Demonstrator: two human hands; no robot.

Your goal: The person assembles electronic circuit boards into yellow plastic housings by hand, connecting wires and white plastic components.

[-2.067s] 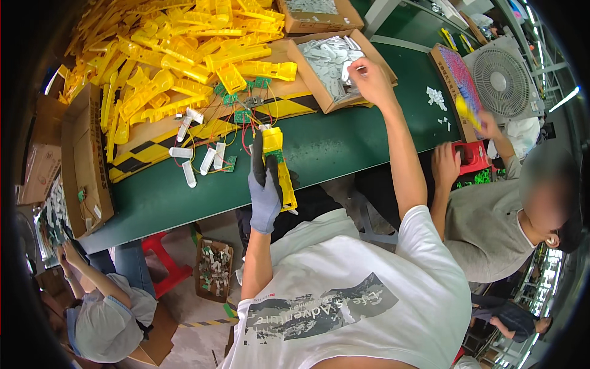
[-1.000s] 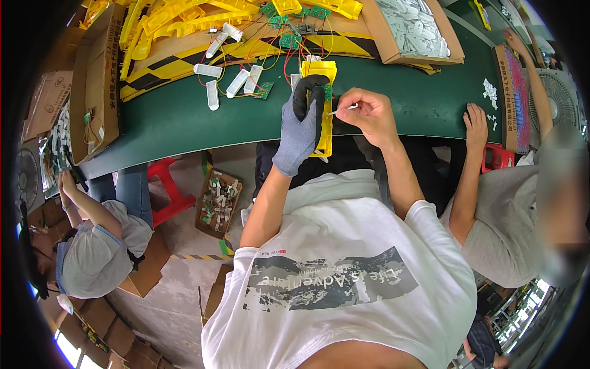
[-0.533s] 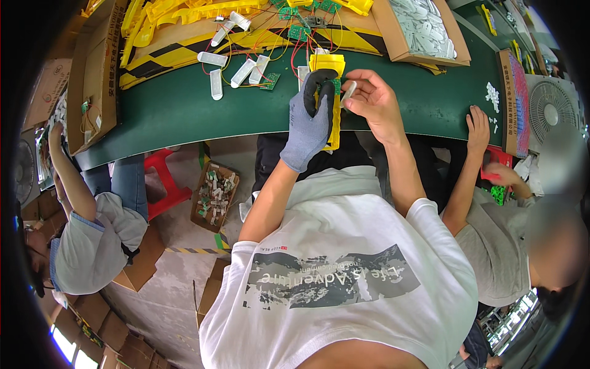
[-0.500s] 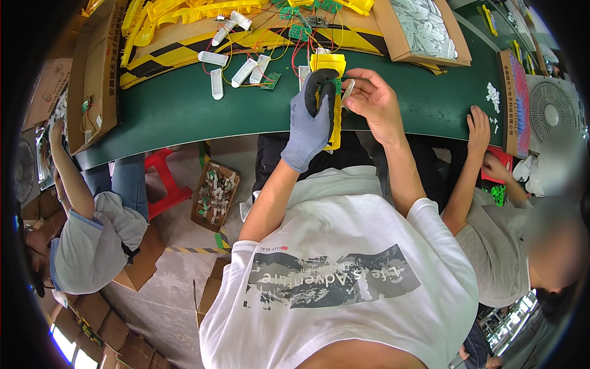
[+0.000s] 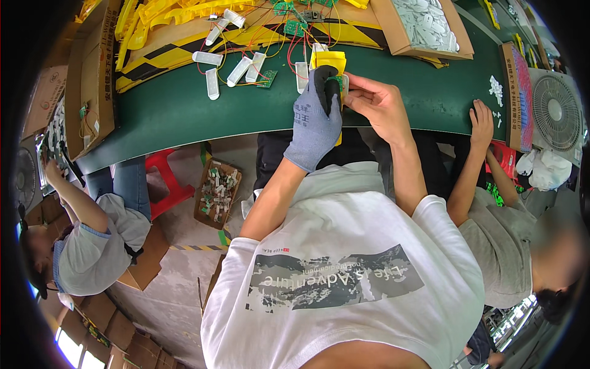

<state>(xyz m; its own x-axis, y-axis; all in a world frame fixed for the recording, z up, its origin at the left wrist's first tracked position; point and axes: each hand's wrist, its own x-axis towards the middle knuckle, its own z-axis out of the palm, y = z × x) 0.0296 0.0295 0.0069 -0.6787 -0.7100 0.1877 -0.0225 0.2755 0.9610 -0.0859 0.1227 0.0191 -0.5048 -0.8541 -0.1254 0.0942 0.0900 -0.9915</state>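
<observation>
The gloved left hand (image 5: 314,120) grips a yellow case (image 5: 329,59) near twelve o'clock in view. At the case's three o'clock, the bare right hand (image 5: 378,104) pinches a small pale piece (image 5: 345,85) — fingers and thumb together.

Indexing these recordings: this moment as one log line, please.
left hand: gloved, gripping yellow housing | right hand: bare, pinching pale piece beside it | green bench: white cases, green board, carton of white parts
</observation>
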